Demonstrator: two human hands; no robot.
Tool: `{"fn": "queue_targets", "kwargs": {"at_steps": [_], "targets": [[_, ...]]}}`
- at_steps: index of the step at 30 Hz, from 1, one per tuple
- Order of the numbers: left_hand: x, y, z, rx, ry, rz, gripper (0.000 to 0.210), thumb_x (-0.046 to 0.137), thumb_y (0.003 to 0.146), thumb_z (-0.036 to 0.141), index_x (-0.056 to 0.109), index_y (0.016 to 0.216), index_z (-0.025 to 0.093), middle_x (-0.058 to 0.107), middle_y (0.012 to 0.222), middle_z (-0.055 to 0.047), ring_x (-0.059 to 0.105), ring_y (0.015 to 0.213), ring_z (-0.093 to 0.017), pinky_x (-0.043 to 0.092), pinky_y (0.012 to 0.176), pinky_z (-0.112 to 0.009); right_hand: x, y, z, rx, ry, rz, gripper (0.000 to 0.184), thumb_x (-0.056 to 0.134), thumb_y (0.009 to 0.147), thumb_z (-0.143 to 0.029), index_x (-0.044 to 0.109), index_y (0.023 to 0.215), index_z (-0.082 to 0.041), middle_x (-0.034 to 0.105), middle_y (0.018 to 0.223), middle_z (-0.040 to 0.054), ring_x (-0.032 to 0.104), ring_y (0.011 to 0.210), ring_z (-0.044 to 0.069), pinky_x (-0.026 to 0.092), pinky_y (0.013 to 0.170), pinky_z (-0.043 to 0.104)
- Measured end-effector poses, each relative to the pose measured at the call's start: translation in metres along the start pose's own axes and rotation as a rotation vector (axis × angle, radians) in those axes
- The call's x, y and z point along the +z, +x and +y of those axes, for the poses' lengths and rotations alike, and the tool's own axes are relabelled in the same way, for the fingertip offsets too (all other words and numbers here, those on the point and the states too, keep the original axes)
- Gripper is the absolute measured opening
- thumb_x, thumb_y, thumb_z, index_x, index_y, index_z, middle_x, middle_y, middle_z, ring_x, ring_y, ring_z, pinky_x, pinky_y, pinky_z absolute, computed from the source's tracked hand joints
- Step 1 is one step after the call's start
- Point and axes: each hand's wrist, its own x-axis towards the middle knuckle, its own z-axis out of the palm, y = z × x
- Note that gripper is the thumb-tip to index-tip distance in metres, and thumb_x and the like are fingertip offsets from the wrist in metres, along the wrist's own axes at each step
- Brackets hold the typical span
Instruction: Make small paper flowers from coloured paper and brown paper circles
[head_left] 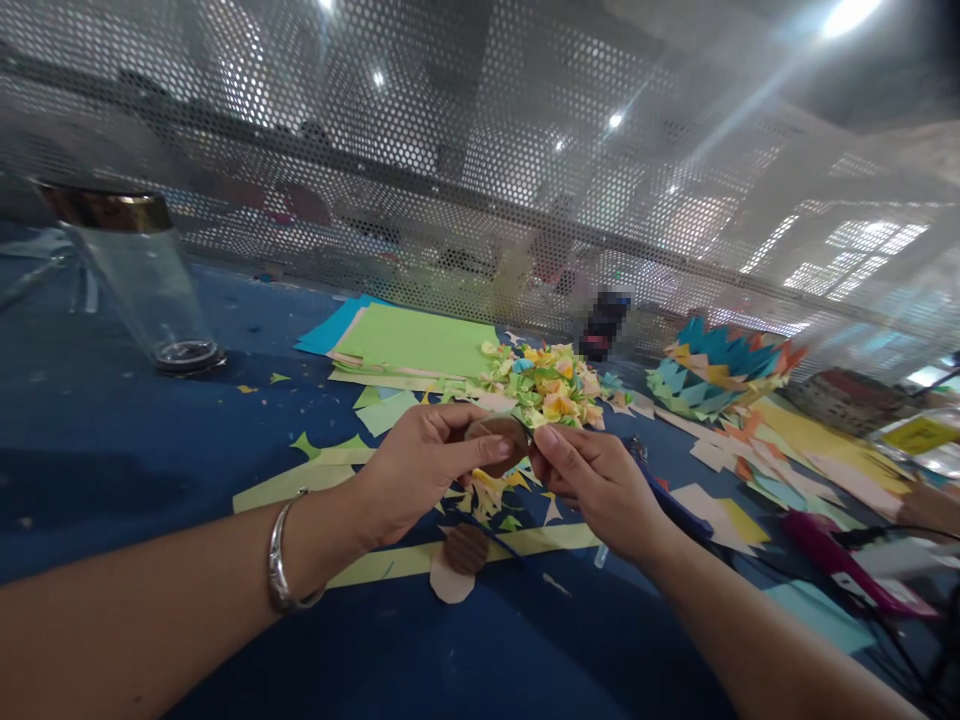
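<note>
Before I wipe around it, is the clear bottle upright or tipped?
Upright: the bottle stands base-down on the blue table, its gold cap uppermost.

Glass bottle [144, 285] stood left of left hand [420, 470], perforated screen [450, 150] beyond; magenta bar [838, 557] lay right of right hand [596, 485].

Center: brown disc [499, 447]. Lower center: streaked disc [466, 549], also brown; pale pink round [452, 582]. Upper center: lime-green sheet [420, 335], blue sheet [328, 328]; heap of scraps [551, 385] in yellow, peach and green. Right: paper ring [712, 375] tiered in blue, orange and green. Top: grey mesh [450, 110], dotted with round perforations. Tabletop [360, 665]: dark blue.
</note>
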Motion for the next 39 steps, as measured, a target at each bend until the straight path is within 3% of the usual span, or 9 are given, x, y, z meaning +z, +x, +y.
{"fn": "queue_targets", "kwargs": {"at_steps": [16,29,39], "targets": [[0.0019,0.0016,0.0016,0.050,0.056,0.024,0.008,0.076,0.079,0.026,0.077,0.085,0.020,0.069,0.074,0.002,0.056,0.068,-0.010,0.044,0.067,-0.022,-0.0072,-0.0024,-0.0070,-0.078,-0.189,0.007,0.050,0.045,0.099,-0.057,0.049,0.066,-0.020,0.029,0.052,-0.0060,0.026,0.046,0.008,0.023,0.045,0.024],[-0.0055,0.0038,-0.0016,0.082,0.108,-0.048,0.008,0.074,0.081,0.027,0.079,0.085,0.022,0.075,0.088,-0.002,0.065,0.085,-0.015,0.048,0.080,-0.028,-0.0089,-0.0023,-0.0093,-0.174,-0.347,0.029,0.049,0.043,0.102,-0.052,0.049,0.065,-0.020,0.034,0.055,-0.0044,0.032,0.050,0.010,0.027,0.050,0.027],[-0.0068,0.0056,0.0019,0.076,0.264,-0.100,0.016,0.070,0.082,0.030,0.076,0.085,0.016,0.068,0.078,-0.004,0.059,0.075,-0.015,0.045,0.070,-0.028,-0.0090,-0.0015,-0.0069,-0.182,-0.406,0.011,0.049,0.042,0.102,-0.050,0.044,0.064,-0.020,0.036,0.059,-0.0035,0.036,0.057,0.011,0.028,0.055,0.028]]}}
